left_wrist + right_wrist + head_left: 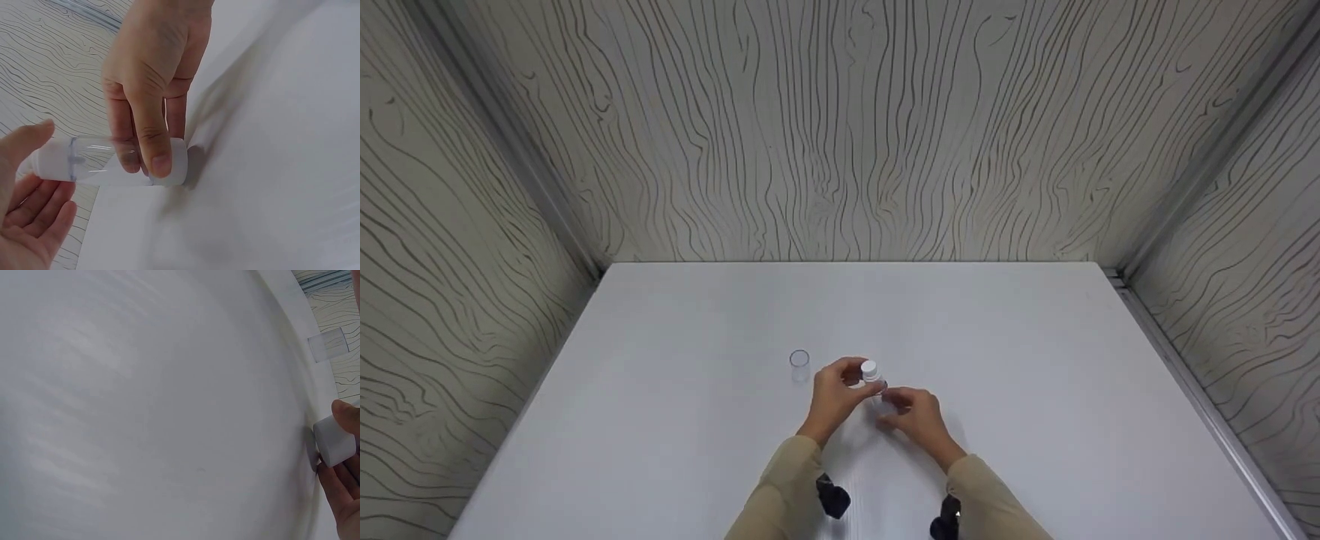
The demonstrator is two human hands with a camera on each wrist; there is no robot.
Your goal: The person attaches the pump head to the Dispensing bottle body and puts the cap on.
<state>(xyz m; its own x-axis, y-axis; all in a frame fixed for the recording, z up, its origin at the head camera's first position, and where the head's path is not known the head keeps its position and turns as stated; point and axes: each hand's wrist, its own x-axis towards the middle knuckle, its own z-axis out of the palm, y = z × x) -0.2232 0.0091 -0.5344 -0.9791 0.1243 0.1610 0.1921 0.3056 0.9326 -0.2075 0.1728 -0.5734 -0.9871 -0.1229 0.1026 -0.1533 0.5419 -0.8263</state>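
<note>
A clear pump bottle point(101, 163) with a white top and white base stands between my two hands. My left hand point(832, 394) holds it by the white collar, fingers behind and thumb in front. Lower down, my right hand point(919, 420) grips the white base point(334, 441) between thumb and fingers. The base is just above the table or touching it; I cannot tell which. To the left of my left hand, a clear open-ended cylinder point(799, 366), like a cap or small cup, is upright on the table.
The white table point(660, 435) extends around both hands. Panels with a wood-grain pattern point(840, 135) rise at its back and sides. Metal rails point(1207, 420) run along the side edges. A dark camera sits on each sleeve.
</note>
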